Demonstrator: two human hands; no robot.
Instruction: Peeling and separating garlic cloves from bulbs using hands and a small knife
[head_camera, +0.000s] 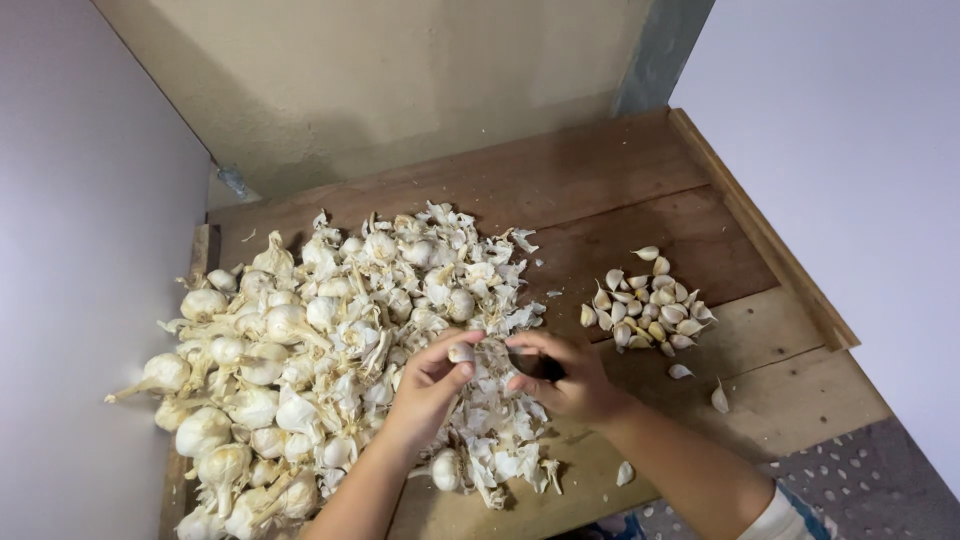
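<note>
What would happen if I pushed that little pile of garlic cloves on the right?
The garlic cloves would probably scatter, since they lie loose in a heap. Being small and curved, they might rock or roll a little on the wooden board. A few stray ones already lie apart nearby.

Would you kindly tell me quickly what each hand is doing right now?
Left hand: fingers closed on a garlic clove.
Right hand: fingers curled shut; what it holds cannot be told.

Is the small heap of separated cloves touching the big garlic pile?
Apart. The head view shows bare wooden board between the clove heap and the big garlic pile, with only a few stray skin flakes there.
</note>
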